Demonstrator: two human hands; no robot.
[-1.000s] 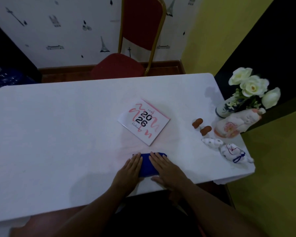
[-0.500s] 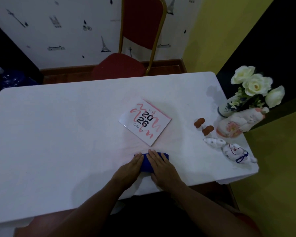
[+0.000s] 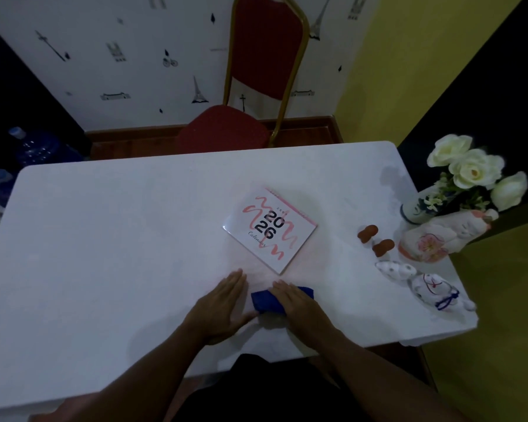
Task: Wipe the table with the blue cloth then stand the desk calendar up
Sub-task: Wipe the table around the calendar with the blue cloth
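While the right hand (image 3: 296, 303) presses flat on the bunched blue cloth (image 3: 267, 301) at the table's (image 3: 104, 239) 6 o'clock edge, the left hand (image 3: 221, 306) lies spread and empty beside it. Desk calendar (image 3: 270, 229) lies flat just past, toward 12. I'd spread the cloth wider and sweep around the calendar.

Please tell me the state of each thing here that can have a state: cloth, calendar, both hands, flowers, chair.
blue cloth: bunched, on the table, under the right hand
desk calendar: lying flat, cover up
right hand: palm down on the cloth
left hand: flat on the table beside the cloth
flowers: upright in a vase
chair: empty
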